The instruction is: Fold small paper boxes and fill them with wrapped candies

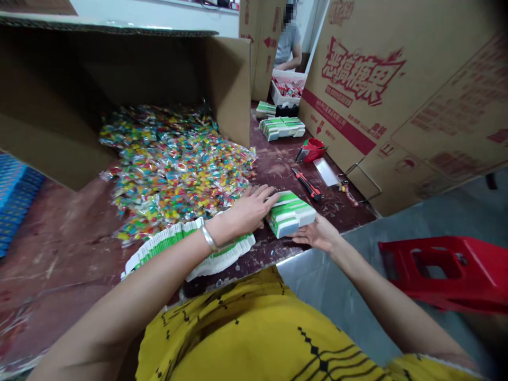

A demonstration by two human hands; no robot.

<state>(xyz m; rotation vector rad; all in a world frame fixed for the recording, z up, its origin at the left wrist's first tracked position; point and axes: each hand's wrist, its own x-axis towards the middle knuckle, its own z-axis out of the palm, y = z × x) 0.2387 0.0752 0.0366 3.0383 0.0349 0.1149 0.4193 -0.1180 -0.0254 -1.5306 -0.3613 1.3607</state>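
Note:
A small green-and-white stack of boxes (pixel 291 212) lies at the table's near edge. My left hand (pixel 248 209) rests on its left end, fingers laid flat over the top. My right hand (pixel 317 233) cups the stack's near right side from below. A fanned row of flat green-and-white cartons (pixel 159 251) stretches under my left forearm. Behind it spreads a heap of small colourful candy packets (pixel 174 164), spilling from a big open cardboard box (pixel 230 79) lying on its side.
A red tape dispenser (pixel 310 150), an orange utility knife (pixel 307 183) and more green-white boxes (pixel 281 127) lie further back. A large printed carton (pixel 397 90) stands right. A red plastic stool (pixel 448 270) is on the floor. Another person (pixel 289 45) sits behind.

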